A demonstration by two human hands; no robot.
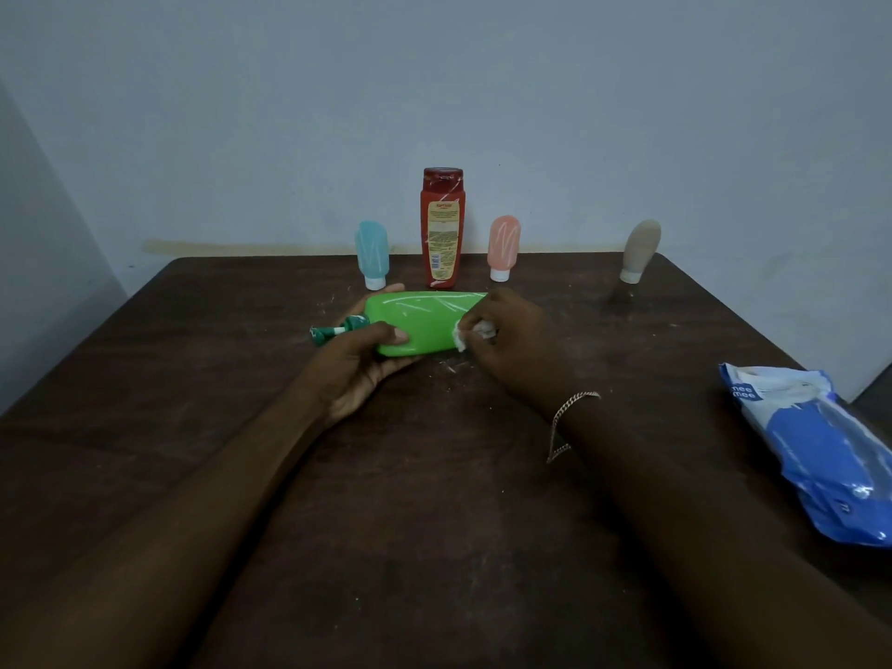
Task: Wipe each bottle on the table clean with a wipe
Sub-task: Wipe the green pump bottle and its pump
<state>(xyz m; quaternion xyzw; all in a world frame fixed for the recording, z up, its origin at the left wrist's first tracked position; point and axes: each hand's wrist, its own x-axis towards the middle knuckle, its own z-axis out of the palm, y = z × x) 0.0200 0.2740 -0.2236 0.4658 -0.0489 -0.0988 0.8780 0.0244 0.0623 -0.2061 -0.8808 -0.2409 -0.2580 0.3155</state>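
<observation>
A bright green pump bottle (421, 321) lies on its side above the dark table (193, 359), its dark green pump pointing left. My left hand (359, 362) grips it from below near the pump end. My right hand (514, 338) presses a crumpled white wipe (470, 333) against the bottle's right end. Behind stand a tall red bottle (443, 229), a small blue tube (372, 253), a small pink tube (503, 246) and a small beige tube (639, 251), all upright.
A blue and white pack of wipes (820, 451) lies at the table's right edge. White smears and crumbs mark the table around the green bottle. A plain wall stands right behind the row of bottles.
</observation>
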